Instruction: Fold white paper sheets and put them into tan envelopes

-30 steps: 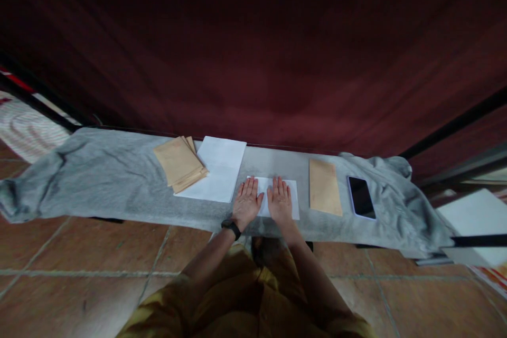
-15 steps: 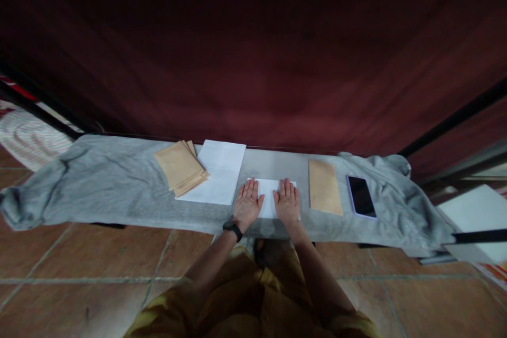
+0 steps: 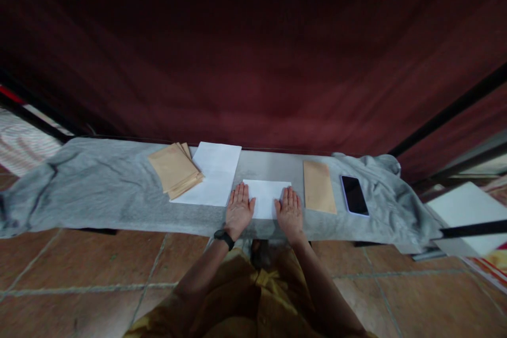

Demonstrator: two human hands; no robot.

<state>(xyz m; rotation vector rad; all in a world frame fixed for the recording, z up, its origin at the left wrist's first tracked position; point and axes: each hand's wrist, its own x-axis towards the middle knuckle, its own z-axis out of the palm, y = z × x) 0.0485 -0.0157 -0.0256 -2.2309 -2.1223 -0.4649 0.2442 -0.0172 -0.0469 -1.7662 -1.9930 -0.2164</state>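
Note:
A folded sheet of white paper (image 3: 264, 198) lies flat in front of me on the grey cloth (image 3: 119, 185). My left hand (image 3: 240, 208) rests flat on its left edge, fingers stretched forward, a dark watch on the wrist. On the paper's right edge lies my right hand (image 3: 289, 213), also flat with the thumb turned inward. Left of my hands is a larger stack of white paper (image 3: 216, 169), partly covered by several brown envelopes (image 3: 174, 166). A single brown envelope (image 3: 319, 187) lies just right of my right hand.
A phone (image 3: 354, 195) with a pale purple case lies to the right of the single envelope. Bunched cloth covers both ends of the narrow bench. A dark red curtain (image 3: 253, 90) hangs behind it, and black metal bars (image 3: 451, 111) slant at both sides.
My hands have slid apart toward the two side edges of the folded paper, baring more of its middle. The whole view has shifted slightly; the envelopes and phone stay put on the cloth.

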